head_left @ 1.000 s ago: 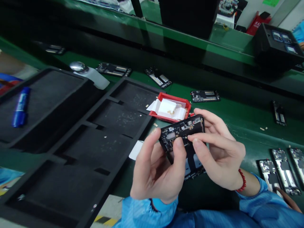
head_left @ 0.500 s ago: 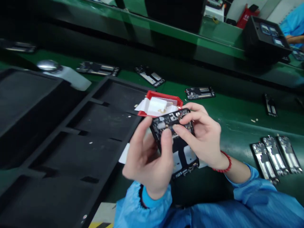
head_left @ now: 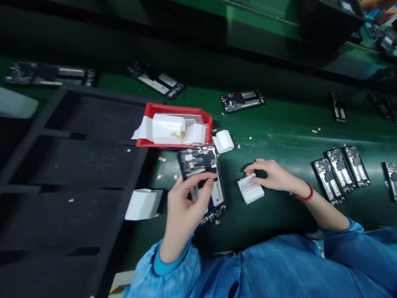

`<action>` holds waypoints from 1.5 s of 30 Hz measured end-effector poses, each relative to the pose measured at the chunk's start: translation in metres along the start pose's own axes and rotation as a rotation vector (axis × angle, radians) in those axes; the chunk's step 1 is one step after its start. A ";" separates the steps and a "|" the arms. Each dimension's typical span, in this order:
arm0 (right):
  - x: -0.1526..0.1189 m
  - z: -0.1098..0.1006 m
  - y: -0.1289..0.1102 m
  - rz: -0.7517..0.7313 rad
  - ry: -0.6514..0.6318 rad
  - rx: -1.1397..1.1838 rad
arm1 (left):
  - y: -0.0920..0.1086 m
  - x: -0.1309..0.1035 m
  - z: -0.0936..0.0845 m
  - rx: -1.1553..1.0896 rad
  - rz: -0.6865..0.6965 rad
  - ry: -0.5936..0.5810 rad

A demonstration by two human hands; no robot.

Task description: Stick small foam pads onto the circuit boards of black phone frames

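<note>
"Two blue sleeves (head_left: 170, 265) come nearest. What are the hands doing beyond them?"

"The left hand (head_left: 186, 207) is over an opened phone frame (head_left: 206, 165), tips of thumb and forefinger nearly meeting. I cannot tell whether anything tiny is pinched there. The right hand (head_left: 274, 176), well apart from it, is at a folded white paper (head_left: 252, 194); thumb and forefinger stand slightly apart at the upper edge, and whether they grip it I cannot tell."

"Where does the frame lie?"

"Just this side of the red tray (head_left: 175, 146), turned at a slant, inner side up, apparently resting on the tabletop (head_left: 279, 136)."

"How far along is it?"

"Partway, I judge. Boards and small parts sit inside it, and its back is uncovered. The paper shows a row of small marks or pieces, too blurred to name, so I can't say whether any of them belong on the frame."

"And farther off?"

"White paper fills much of the red tray, with beige scraps (head_left: 161, 159) near it. Over to the right, three similar frames (head_left: 340, 169) lie side by side, insides showing. Farther back there's another frame (head_left: 242, 100), also uncovered; how finished any of these are, I can't tell."
</note>
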State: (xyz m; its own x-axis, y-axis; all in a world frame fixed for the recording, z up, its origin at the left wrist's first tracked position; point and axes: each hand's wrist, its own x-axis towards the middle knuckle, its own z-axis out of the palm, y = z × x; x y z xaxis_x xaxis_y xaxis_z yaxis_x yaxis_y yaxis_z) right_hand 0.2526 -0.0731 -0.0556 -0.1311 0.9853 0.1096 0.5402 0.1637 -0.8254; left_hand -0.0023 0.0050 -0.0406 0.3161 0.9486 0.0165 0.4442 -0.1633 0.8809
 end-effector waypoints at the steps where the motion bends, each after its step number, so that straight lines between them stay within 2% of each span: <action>1: -0.002 0.003 -0.001 0.009 0.016 0.007 | 0.002 0.000 0.007 0.001 0.020 -0.029; 4: 0.000 0.006 -0.014 0.001 0.092 0.046 | 0.011 -0.002 0.025 -0.035 0.062 -0.122; 6: 0.004 0.005 -0.027 -0.028 0.139 0.073 | 0.018 -0.005 0.032 -0.090 0.090 -0.150; 9: 0.008 -0.002 -0.042 -0.071 0.174 0.120 | 0.029 -0.009 0.031 -0.139 0.149 -0.126; 12: 0.008 -0.011 -0.052 -0.105 0.141 0.114 | 0.036 -0.011 0.026 -0.106 0.197 -0.095; 17: 0.010 -0.018 -0.059 -0.214 0.089 -0.096 | 0.039 -0.009 0.024 -0.100 0.232 -0.074; 21: 0.012 -0.016 -0.059 -0.254 0.071 -0.232 | 0.038 -0.008 0.026 -0.131 0.217 -0.063; 27: 0.013 -0.013 -0.057 -0.402 0.208 -0.511 | 0.039 -0.006 0.026 -0.173 0.139 -0.083; 32: 0.013 -0.013 -0.056 -0.521 0.241 -0.585 | 0.039 -0.005 0.024 -0.219 0.067 -0.103; 37: 0.009 -0.014 -0.057 -0.503 0.204 -0.628 | 0.035 -0.006 0.027 -0.192 0.016 -0.121; 40: 0.009 -0.015 -0.062 -0.402 0.222 -0.396 | 0.029 -0.002 0.032 -0.157 -0.036 -0.162; 43: 0.015 -0.017 -0.071 -0.117 0.226 0.172 | 0.020 0.004 0.035 -0.150 -0.060 -0.226; 45: 0.021 -0.018 -0.077 0.075 0.141 0.581 | 0.011 0.006 0.031 -0.158 -0.067 -0.276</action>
State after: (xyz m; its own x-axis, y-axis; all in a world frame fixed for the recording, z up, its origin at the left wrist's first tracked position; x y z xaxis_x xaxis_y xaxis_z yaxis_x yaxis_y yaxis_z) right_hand 0.2235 -0.0640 0.0198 0.0232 0.9966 0.0793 -0.0037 0.0794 -0.9968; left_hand 0.0306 0.0008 -0.0452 0.5158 0.8427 -0.1540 0.3428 -0.0383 0.9386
